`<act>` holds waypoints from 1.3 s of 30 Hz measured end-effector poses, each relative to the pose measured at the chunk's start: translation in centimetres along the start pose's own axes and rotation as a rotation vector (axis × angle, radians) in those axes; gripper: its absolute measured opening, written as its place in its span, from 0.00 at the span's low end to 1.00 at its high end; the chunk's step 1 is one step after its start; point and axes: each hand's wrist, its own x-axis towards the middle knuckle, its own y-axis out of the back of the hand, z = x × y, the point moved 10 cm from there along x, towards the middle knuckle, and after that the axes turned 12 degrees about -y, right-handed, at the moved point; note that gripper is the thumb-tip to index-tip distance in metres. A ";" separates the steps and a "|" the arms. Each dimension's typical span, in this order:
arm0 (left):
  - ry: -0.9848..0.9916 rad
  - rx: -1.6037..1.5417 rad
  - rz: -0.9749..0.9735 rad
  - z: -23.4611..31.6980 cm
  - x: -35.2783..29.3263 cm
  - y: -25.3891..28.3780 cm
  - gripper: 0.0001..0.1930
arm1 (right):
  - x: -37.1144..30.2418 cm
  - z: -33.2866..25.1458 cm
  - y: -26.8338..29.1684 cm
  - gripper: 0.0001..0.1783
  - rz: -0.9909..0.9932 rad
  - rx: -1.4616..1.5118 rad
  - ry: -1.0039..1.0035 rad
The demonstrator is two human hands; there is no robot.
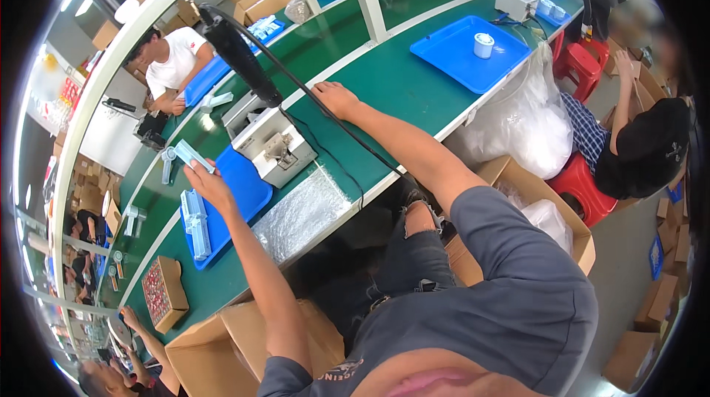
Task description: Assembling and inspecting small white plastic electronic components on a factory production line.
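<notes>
My left hand [209, 184] holds a light blue plastic part [194, 156], long and narrow, over the far edge of a blue tray [248, 188]. More light blue parts [195, 223] lie stacked at the left end of that tray. My right hand [336, 99] rests palm down on the green work surface [384, 93], holding nothing, its fingers stretched out. Between the hands stands a white box-shaped machine [277, 149] with a metal fixture on its front. A black electric screwdriver [240, 56] hangs above it, its cable curving toward me.
Bubble wrap [305, 212] lies at the near table edge. A carton of small red pieces [163, 293] stands at left. Another blue tray [473, 64] at right carries a white round part [483, 45]. Co-workers sit across and at right, near red stools [584, 193]. Open cardboard boxes flank me.
</notes>
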 end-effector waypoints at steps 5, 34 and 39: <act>0.230 -0.341 0.112 1.6 -6.9 2.0 0.20 | -3.1 0.8 8.7 0.10 0.273 0.466 -0.039; 0.182 0.109 -0.072 4.0 -16.4 2.9 0.16 | -7.9 41.8 21.1 0.60 0.194 -0.137 -0.723; 0.145 0.217 -0.078 5.4 -16.4 2.4 0.16 | -6.0 41.6 19.5 0.59 0.111 -0.107 -0.672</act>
